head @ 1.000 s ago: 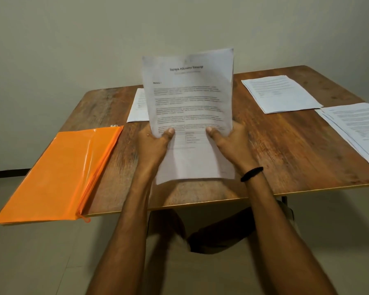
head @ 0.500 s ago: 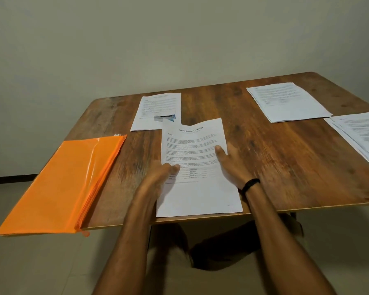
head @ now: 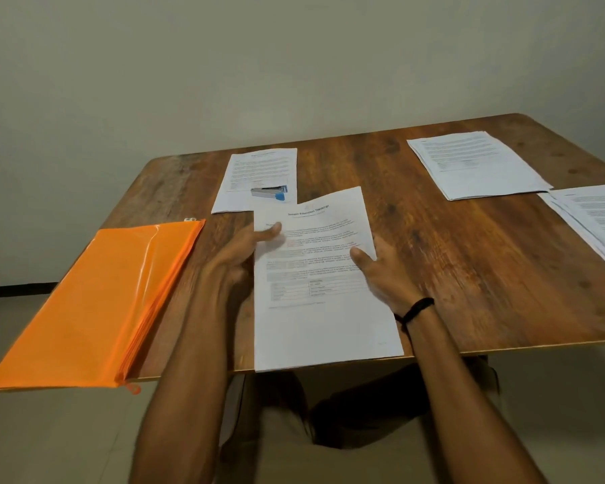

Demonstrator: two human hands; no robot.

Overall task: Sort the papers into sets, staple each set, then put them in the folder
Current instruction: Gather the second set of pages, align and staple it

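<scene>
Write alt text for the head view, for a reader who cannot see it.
A left hand and right hand hold a paper set by its sides, thumbs on top, on a wooden table. Behind it a stapler rests on a sheet; an orange folder lies left, two stacks right.

A wooden table (head: pixel 468 274) shows streaked, worn brown grain with a dull sheen. A glossy orange plastic zip folder (head: pixel 95 305) is slightly translucent and catches the light. The printed sheets (head: pixel 322 330) are matt white paper. A small stapler (head: pixel 269 192) is bright metal and blue plastic. The wristband (head: pixel 416 309) is black cord.
</scene>
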